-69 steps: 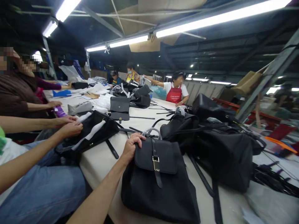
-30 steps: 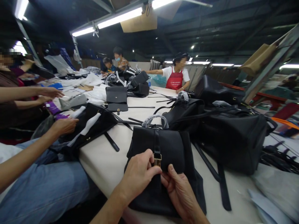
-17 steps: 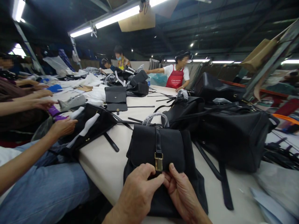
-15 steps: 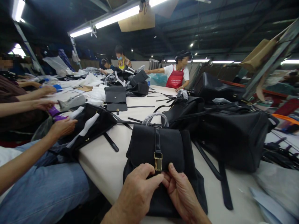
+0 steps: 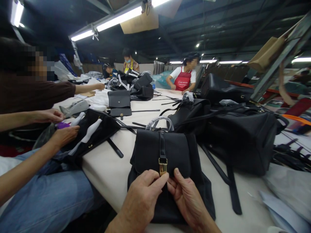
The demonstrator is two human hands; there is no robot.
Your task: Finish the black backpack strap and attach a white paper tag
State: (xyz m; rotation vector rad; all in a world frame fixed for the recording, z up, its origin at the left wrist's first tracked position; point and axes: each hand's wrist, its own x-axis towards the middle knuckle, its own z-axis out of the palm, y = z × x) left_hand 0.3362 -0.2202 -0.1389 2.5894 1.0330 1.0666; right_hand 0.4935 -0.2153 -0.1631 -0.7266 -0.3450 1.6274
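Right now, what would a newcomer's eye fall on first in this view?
First, the black leather backpack at the near centre, its brass buckle just above the left hand and right hand. To its right sits a larger black bag, one of several in a dark pile. Beyond them, at the far side of the long cream work table, a person in a red apron stands out.

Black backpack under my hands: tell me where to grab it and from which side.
Grip the plastic-wrapped top handle of the black backpack, coming from above at its far end. The loop arches up off the bag, so your fingers should pass under it easily. The near end, by the brass buckle, is a poorer hold, crowded by your left hand and right hand.
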